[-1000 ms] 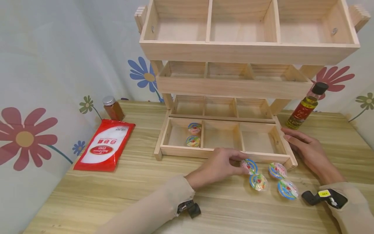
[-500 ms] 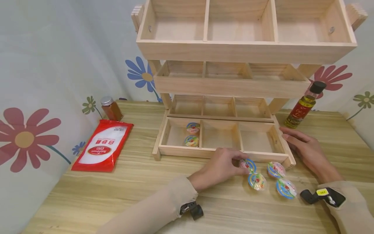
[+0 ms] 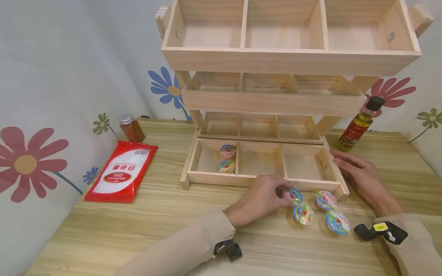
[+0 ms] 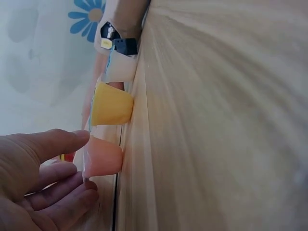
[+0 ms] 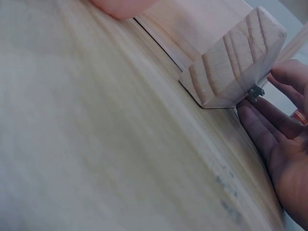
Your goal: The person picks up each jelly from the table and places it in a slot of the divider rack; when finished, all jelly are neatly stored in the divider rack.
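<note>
In the head view my left hand (image 3: 264, 195) pinches a small pink jelly cup (image 3: 292, 195) between thumb and fingers, in front of the lowest tray. The left wrist view shows the thumb at the rim of this pink cup (image 4: 103, 156), which stands with its base on the tabletop. A yellow jelly cup (image 3: 304, 214) is right beside it. Two more jelly cups, one pink (image 3: 326, 200), one with a pale lid (image 3: 337, 222), stand to the right. My right hand (image 3: 366, 180) rests on the right side of the wooden rack (image 3: 269, 61), fingers nearly straight.
The lowest tray's left compartment holds a pink jelly cup (image 3: 228, 151) and a yellow one (image 3: 226, 166). An oil bottle (image 3: 359, 124) stands behind my right hand. At left are a red-and-white bag (image 3: 121, 172) and a spice jar (image 3: 132, 129).
The head view has shifted slightly. Both hands stay where they were, the left at the same pink jelly cup, the right at the rack's side.
</note>
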Available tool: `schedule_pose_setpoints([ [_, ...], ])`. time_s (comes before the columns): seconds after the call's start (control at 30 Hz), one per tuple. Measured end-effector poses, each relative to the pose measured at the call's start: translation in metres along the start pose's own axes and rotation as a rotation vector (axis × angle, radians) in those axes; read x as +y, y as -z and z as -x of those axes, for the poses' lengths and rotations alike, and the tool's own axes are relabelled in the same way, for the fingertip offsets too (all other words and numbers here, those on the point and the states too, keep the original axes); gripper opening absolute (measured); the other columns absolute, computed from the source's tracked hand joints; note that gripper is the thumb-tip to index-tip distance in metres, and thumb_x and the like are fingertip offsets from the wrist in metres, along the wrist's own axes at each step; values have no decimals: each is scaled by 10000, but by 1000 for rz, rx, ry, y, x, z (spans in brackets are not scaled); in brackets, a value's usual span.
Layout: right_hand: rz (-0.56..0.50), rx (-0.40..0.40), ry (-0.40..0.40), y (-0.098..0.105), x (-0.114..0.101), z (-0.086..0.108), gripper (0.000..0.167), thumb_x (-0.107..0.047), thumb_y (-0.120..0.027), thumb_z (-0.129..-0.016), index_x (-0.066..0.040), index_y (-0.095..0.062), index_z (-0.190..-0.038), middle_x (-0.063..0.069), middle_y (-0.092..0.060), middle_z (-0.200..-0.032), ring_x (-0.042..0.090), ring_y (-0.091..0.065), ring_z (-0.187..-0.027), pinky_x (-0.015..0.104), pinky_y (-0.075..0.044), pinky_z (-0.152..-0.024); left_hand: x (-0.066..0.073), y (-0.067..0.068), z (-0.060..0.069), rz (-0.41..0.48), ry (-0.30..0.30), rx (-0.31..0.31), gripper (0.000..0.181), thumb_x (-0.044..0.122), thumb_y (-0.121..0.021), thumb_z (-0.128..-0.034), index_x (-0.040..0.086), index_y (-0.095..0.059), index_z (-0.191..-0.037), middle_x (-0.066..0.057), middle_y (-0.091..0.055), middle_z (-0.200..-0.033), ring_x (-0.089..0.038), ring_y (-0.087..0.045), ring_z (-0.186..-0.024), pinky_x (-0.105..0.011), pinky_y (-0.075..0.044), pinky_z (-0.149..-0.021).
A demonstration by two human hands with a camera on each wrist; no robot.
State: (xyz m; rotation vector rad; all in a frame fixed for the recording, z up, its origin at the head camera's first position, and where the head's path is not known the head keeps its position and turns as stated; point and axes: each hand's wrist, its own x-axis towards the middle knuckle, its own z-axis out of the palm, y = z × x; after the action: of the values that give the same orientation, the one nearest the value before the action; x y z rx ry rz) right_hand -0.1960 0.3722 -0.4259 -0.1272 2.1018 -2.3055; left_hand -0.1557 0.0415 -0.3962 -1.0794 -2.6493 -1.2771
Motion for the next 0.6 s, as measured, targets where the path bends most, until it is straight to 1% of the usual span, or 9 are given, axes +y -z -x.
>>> schedule_pose_setpoints([
  [0.17, 3, -1, 5, 0, 1, 0, 329, -67, -655, -1061, -121, -728, -1377, -156, -720, -1269, -46, -652, -1139, 132, -529, -910, 0, 1, 2, -19, -7, 22, 382, 155, -965, -795, 43, -812, -1126, -5, -778, -1017, 27, -634, -817, -69, -472, -733],
  [0.33, -9, -6, 15, -2, 1, -1, 325, -57, -651, -1061, -118, -733, -1369, -146, -724, -1272, -35, -657, -1143, 141, -534, -912, -2, 3, 6, 1, -9, 36, 406, 140, -969, -787, 22, -803, -1138, -26, -769, -1014, 5, -637, -826, -78, -480, -750],
  [0.47, -9, -6, 15, -2, 1, -1, 329, -59, -651, -1061, -118, -730, -1375, -150, -723, -1273, -37, -657, -1142, 139, -534, -910, -4, 6, 10, 31, 5, 28, 393, 107, -960, -791, 13, -799, -1137, -32, -754, -992, 6, -645, -820, -89, -503, -750],
  [0.6, 1, -1, 8, -1, 1, 0, 327, -70, -653, -1063, -119, -728, -1377, -157, -719, -1267, -42, -656, -1130, 132, -534, -900, -5, 8, 13, 64, 32, 6, 386, 90, -955, -796, 8, -792, -1136, -40, -753, -1003, 14, -667, -824, -98, -529, -758],
])
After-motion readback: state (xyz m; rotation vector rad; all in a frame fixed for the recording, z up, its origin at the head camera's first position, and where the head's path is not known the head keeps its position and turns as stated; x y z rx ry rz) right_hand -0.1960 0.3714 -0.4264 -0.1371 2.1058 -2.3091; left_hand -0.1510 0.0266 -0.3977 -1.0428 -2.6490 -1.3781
